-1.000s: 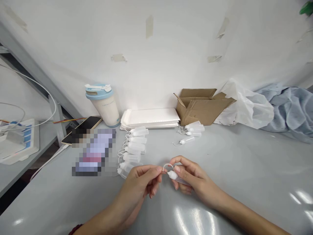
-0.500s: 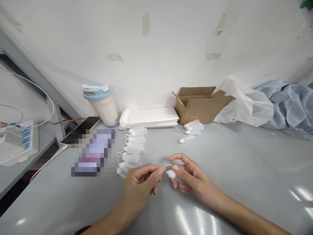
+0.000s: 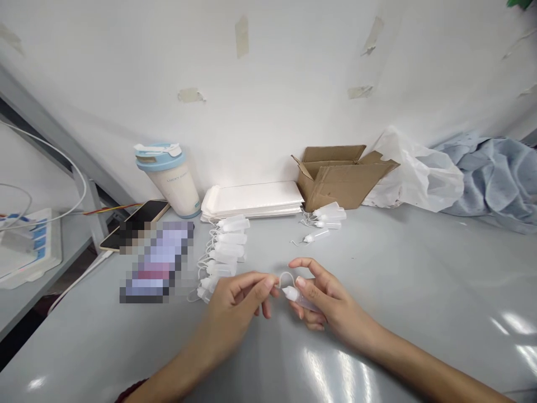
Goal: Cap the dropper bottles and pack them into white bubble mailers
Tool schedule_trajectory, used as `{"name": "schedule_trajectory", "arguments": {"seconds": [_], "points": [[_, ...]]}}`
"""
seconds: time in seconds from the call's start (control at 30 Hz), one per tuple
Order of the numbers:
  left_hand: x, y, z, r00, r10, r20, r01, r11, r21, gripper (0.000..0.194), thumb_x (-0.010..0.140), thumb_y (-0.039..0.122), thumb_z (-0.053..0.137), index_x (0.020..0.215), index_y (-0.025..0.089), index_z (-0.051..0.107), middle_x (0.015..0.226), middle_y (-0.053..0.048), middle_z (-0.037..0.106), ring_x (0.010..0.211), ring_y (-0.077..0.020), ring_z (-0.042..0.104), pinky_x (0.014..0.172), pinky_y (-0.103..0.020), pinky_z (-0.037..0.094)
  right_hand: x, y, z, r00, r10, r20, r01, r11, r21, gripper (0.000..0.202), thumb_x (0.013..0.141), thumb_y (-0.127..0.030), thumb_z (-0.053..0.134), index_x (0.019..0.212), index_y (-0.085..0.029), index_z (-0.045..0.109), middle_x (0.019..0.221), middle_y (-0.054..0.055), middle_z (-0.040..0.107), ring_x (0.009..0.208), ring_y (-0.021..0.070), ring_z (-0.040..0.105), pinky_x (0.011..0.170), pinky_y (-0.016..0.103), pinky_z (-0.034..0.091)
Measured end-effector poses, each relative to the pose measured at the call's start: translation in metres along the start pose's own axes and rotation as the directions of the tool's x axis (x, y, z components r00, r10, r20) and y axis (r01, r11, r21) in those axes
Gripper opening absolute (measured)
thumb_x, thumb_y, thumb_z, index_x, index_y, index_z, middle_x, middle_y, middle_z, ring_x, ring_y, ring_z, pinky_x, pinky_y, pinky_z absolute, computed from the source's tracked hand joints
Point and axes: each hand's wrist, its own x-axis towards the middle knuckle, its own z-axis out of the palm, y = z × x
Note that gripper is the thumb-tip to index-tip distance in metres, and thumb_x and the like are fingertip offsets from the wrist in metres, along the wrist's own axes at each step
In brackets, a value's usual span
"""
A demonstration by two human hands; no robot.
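A small translucent dropper bottle point(image 3: 307, 303) with a white pointed tip lies tilted in my right hand point(image 3: 325, 296), gripped between thumb and fingers while the index finger arches above it. From its neck a thin white strap point(image 3: 287, 273) loops up and over to my left hand point(image 3: 245, 299). There, thumb and forefinger pinch the strap's free end, which is mostly hidden. Beyond my left hand, several similar bottles point(image 3: 229, 238) lie in a column with their straps pointing left. A smaller group of bottles point(image 3: 329, 212) rests near the cardboard box, one bottle point(image 3: 316, 236) lying apart.
Along the wall stand a blue-lidded cup point(image 3: 176, 182), stacked white padded envelopes point(image 3: 254, 198), an open cardboard box point(image 3: 342, 182), a plastic bag point(image 3: 413, 173) and blue cloth point(image 3: 495, 179). Two phones, a dark one point(image 3: 140, 221) and a blurred one point(image 3: 161, 263), lie left.
The strap's loop stands a little taller and rounder, and the bottle tip is tilted slightly more upward. Both hands keep their grip. The whole view has shifted slightly.
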Motion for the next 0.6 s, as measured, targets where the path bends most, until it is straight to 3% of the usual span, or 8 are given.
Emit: {"name": "schedule_trajectory", "arguments": {"seconds": [0.23, 0.6], "points": [[-0.002, 0.003, 0.001, 1.000, -0.007, -0.013, 0.009, 0.995, 0.102, 0.024, 0.082, 0.035, 0.055, 0.067, 0.018, 0.066, 0.053, 0.002, 0.055, 0.053, -0.0114, 0.051, 0.052, -0.020, 0.037, 0.000, 0.000, 0.000, 1.000, -0.003, -0.010, 0.003, 0.998, -0.057, 0.033, 0.088, -0.047, 0.051, 0.108, -0.025, 0.037, 0.061, -0.007, 0.053, 0.042, 0.0036, 0.024, 0.043, 0.020, 0.020], [-0.009, -0.006, 0.008, 0.954, 0.300, 0.007, -0.292, 0.920, 0.261, 0.022, 0.085, 0.022, 0.048, 0.068, 0.017, 0.062, 0.059, 0.002, 0.053, 0.056, -0.0111, 0.049, 0.056, -0.021, 0.039, -0.002, -0.003, -0.003, 0.999, 0.036, 0.013, -0.035, 0.996, -0.076, 0.030, 0.089, -0.046, 0.050, 0.106, -0.026, 0.037, 0.056, -0.008, 0.053, 0.039, 0.0028, 0.020, 0.040, 0.018, 0.016]]}}
